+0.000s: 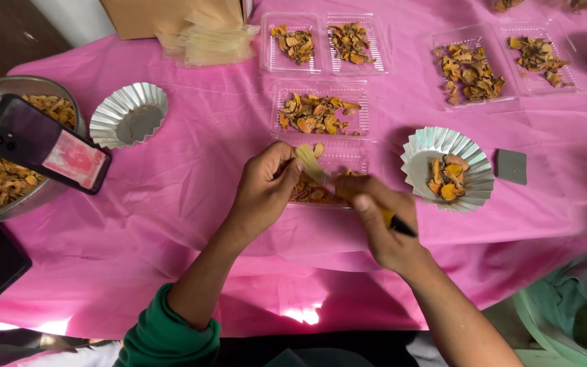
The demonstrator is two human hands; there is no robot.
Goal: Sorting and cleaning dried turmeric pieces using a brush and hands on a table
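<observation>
Both hands (266, 187) on paintbrush (321, 173)

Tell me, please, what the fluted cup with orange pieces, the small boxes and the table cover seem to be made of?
The fluted cup looks like thin metal foil: silvery, shiny, sharply pleated. The small boxes seem clear, glossy thin plastic with ribbed floors; the dried pieces show through. The table cover looks like thin pink plastic sheet or smooth fabric, softly creased with a faint sheen; I cannot tell which.
</observation>
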